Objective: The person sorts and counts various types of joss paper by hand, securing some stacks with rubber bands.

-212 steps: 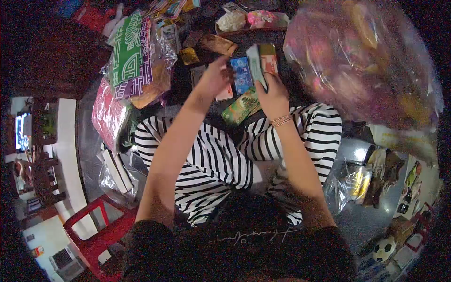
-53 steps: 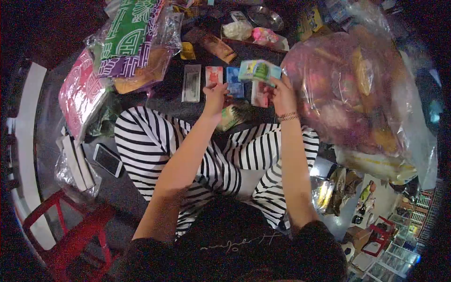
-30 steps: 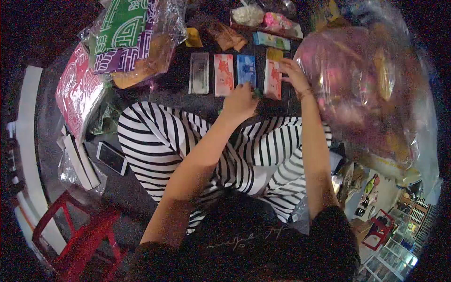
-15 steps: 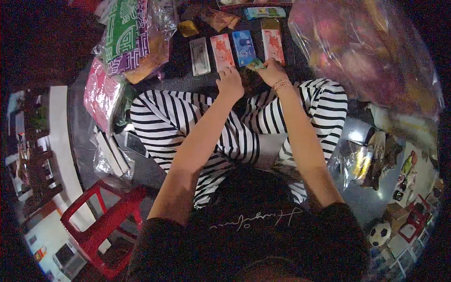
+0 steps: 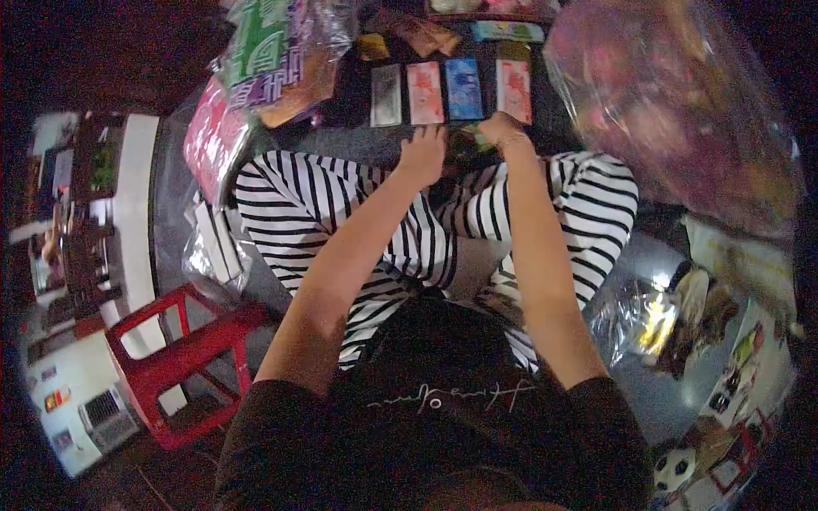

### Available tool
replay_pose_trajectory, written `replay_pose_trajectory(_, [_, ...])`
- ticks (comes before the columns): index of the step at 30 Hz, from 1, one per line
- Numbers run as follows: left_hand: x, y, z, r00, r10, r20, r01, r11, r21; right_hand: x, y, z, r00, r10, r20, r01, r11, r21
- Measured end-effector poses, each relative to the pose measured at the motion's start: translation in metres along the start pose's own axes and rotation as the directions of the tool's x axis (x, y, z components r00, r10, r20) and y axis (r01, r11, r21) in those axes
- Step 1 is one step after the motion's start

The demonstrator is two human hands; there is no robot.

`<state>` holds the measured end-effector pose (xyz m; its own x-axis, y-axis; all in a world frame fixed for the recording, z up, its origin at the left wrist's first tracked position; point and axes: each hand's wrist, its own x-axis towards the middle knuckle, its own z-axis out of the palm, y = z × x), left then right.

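Observation:
A row of banknote-like paper bundles lies on the dark floor ahead of my crossed legs: a grey one (image 5: 386,95), a red one (image 5: 424,94), a blue one (image 5: 464,88) and a second red one (image 5: 514,91) at the right. My left hand (image 5: 423,156) is just below the first red bundle, palm down, fingers stretched out with nothing held. Below the second red bundle, my right hand (image 5: 503,130) pinches a small greenish folded paper (image 5: 481,141), blurred and partly hidden by the fingers.
Plastic-wrapped green and purple patterned packs (image 5: 271,55) lie at the left, above a pink pack (image 5: 217,128). A large clear bag (image 5: 656,111) of pinkish things fills the right. Behind the row are brown paper pieces (image 5: 417,34) and a light-blue pack (image 5: 508,32). A red stool (image 5: 183,362) stands lower left.
My left hand has drawn back from the red bundle, its fingers straightening. The right hand keeps the greenish paper, now lower relative to the bundles. The whole view has shifted slightly.

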<state>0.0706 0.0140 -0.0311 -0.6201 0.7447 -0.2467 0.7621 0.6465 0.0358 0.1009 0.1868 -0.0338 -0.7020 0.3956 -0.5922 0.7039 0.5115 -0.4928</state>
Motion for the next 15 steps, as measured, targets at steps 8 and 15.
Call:
replay_pose_trajectory(8, [-0.011,-0.013,0.016,0.985,0.086,-0.146,-0.095,0.994,-0.058,0.015,0.016,-0.005,0.957,-0.018,-0.29,0.031,0.999,0.038])
replay_pose_trajectory(15, [-0.001,-0.015,0.007,0.996,0.037,-0.081,-0.05,0.986,-0.158,0.013,0.017,-0.01,0.901,0.045,-0.431,0.018,0.99,0.141])
